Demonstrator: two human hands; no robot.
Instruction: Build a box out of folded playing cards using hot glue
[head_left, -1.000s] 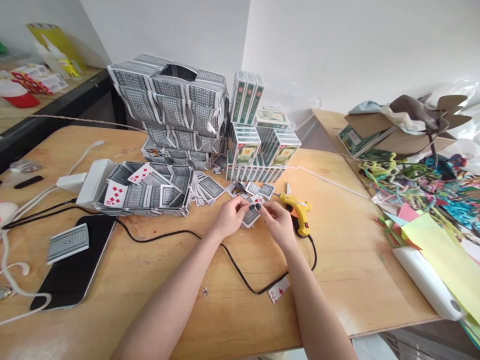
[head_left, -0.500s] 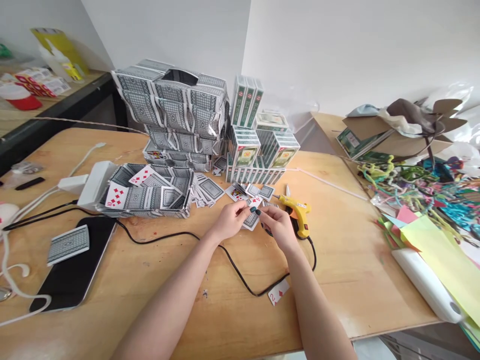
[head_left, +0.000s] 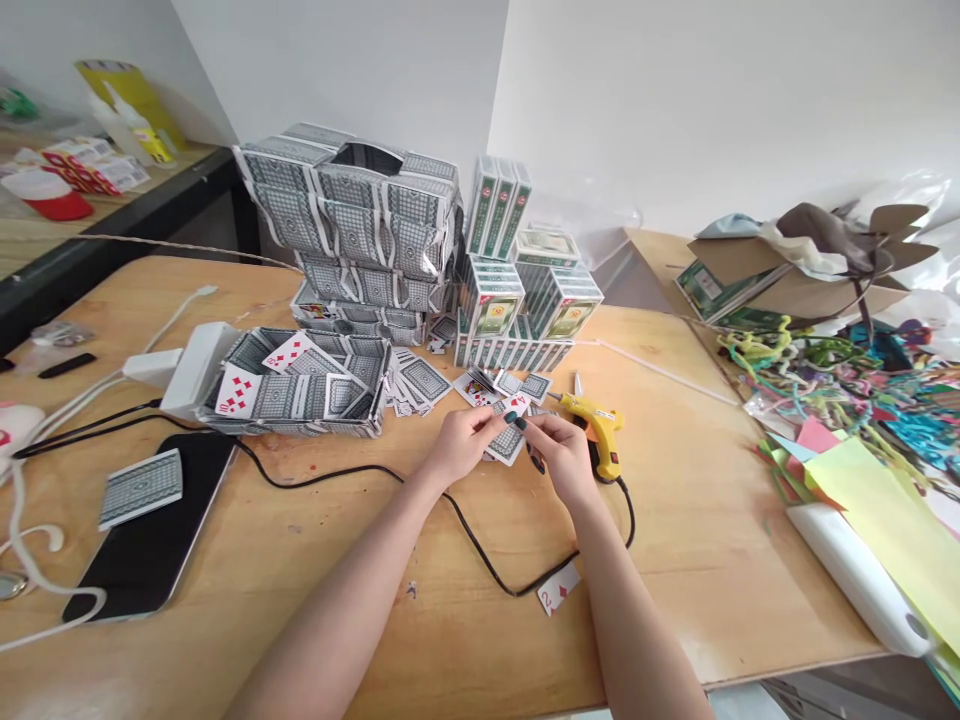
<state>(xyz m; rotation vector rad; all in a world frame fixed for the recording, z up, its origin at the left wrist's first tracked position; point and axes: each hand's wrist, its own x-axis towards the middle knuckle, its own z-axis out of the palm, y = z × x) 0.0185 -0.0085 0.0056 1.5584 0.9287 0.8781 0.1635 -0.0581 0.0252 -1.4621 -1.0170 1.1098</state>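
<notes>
My left hand [head_left: 466, 440] pinches a small playing card [head_left: 516, 403] marked with a red 4. From the other side, my right hand [head_left: 556, 448] closes thumb and finger at the card's lower edge. Dark polish shows on the nails. A card with a patterned grey back [head_left: 504, 446] lies just below the fingers. More loose cards [head_left: 480, 388] spread behind my hands, some face up. To the right of my right hand, a yellow hot glue gun [head_left: 600, 425] rests on the table, its nozzle pointing left.
An open box made of cards [head_left: 292, 425] stands left, before a larger card-covered structure [head_left: 352, 215]. Boxed card decks [head_left: 495, 310] are stacked behind. A black cable [head_left: 480, 550] crosses the wooden table [head_left: 697, 520]. A phone [head_left: 150, 540] lies left; coloured paper and pipe cleaners [head_left: 825, 380] lie right.
The whole view has shifted slightly. My fingers have moved only a little, and both hands stay at the small card.
</notes>
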